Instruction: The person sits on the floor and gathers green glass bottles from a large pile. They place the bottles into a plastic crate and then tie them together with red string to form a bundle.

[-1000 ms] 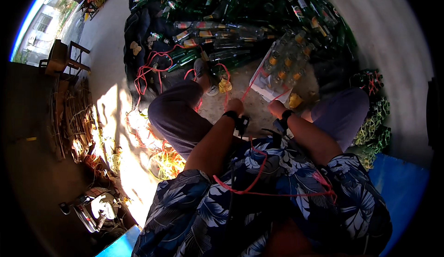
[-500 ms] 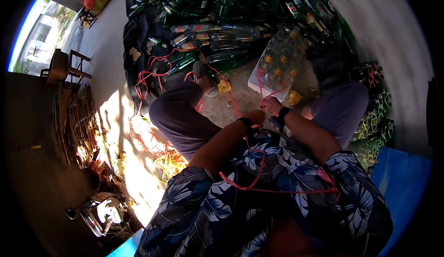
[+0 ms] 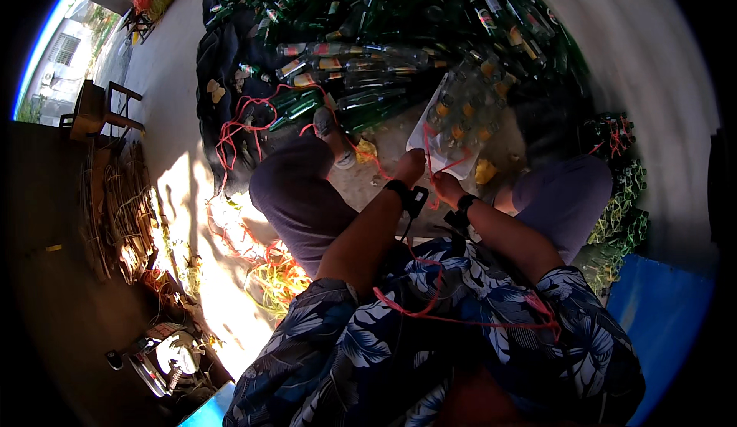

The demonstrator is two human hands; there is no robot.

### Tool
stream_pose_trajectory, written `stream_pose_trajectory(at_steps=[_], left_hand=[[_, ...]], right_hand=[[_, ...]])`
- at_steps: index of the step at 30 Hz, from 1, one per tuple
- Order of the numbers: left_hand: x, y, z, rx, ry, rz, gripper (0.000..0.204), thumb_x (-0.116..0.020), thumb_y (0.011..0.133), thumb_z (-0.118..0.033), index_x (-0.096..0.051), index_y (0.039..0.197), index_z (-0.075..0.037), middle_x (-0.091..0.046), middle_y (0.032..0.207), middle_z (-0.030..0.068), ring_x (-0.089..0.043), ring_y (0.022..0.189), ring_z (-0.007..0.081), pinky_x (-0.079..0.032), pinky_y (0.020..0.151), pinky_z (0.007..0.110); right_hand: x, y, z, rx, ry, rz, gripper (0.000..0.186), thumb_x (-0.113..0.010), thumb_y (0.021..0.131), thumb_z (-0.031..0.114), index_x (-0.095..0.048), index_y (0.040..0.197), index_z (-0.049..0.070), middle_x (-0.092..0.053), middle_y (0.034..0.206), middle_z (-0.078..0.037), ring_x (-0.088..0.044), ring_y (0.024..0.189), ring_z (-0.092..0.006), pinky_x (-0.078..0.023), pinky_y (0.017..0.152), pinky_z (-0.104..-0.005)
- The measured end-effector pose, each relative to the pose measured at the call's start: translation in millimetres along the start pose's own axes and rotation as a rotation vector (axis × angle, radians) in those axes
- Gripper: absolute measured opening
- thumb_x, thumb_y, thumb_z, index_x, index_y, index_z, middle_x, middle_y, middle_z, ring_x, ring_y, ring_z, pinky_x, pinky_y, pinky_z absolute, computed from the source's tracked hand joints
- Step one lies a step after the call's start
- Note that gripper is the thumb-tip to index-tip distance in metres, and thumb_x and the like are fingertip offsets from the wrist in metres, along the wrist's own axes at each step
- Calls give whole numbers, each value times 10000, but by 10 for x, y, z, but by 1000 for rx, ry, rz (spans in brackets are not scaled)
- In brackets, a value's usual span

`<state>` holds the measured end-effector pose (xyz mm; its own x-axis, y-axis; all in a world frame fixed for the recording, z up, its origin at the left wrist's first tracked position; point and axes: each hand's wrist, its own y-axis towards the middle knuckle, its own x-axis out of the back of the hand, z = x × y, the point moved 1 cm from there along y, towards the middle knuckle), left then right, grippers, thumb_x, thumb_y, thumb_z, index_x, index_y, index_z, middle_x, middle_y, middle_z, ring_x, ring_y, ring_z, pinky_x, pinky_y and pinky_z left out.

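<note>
A bundle of clear glass bottles (image 3: 463,112) with yellowish labels stands upright on a white board (image 3: 418,137) in front of me. Pink string (image 3: 429,147) runs from around the bottles back to my hands. My left hand (image 3: 410,166) is closed at the board's near left edge, with the string coming into it from the left. Close by on its right and slightly nearer me, my right hand (image 3: 447,187) pinches the string. Both wrists wear black bands. A further length of pink string (image 3: 430,312) hangs across my patterned shirt.
Green bottles (image 3: 384,4) lie heaped beyond; several clear bottles (image 3: 368,64) lie in front of them. String-tied green bottles (image 3: 622,189) are stacked at right beside a blue panel (image 3: 660,304). Loose string (image 3: 238,124) and a wooden chair (image 3: 107,112) are at left.
My left hand has moved forward and left, up to the board. My right hand has come slightly back toward me. The string between them and the bottles has shifted.
</note>
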<state>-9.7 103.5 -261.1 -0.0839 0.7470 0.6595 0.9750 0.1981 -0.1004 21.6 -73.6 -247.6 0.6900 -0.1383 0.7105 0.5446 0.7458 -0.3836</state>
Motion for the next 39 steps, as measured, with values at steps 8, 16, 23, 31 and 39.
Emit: stream_pose_trajectory(at_steps=[8, 16, 23, 31, 39], left_hand=[[-177, 200, -439, 499, -1074, -99, 352, -578, 973, -118, -548, 1303, 1, -671, 896, 93, -694, 798, 231, -578, 660, 352], [-496, 284, -99, 373, -335, -81, 317, -792, 698, -190, -725, 982, -66, -709, 843, 99, -709, 795, 307, -582, 700, 416], [-428, 253, -117, 18, -20, 266, 311, -820, 650, -302, -745, 875, -102, -736, 911, 75, -706, 876, 291, -565, 763, 433], [-481, 313, 325, 82, -354, 578, 240, -592, 966, -305, -706, 957, -94, -725, 934, 93, -711, 828, 270, -558, 696, 418], [185, 277, -393, 688, -1055, 835, 349, -478, 1063, -286, -651, 1131, 10, -725, 1055, 110, -718, 915, 263, -586, 858, 387]], right_hand=[[-88, -67, -113, -48, 311, -65, 191, -654, 891, 243, -613, 939, 63, -652, 873, -122, -650, 851, -294, -474, 785, -396], [-103, -85, -160, -19, 438, -52, 272, -615, 912, 313, -666, 1015, 66, -715, 977, -181, -673, 1000, -385, -516, 844, -461], [-70, -39, -47, -50, 364, -54, 231, -585, 931, 238, -664, 1082, 82, -712, 1057, -127, -670, 997, -354, -527, 843, -420], [196, -150, 243, -48, 431, 23, 202, -485, 987, 123, -648, 1098, 83, -688, 959, -102, -698, 853, -236, -557, 758, -389], [311, -259, 185, -374, 907, 222, 176, -540, 944, 129, -695, 1013, 82, -638, 769, -56, -601, 664, -180, -466, 549, -374]])
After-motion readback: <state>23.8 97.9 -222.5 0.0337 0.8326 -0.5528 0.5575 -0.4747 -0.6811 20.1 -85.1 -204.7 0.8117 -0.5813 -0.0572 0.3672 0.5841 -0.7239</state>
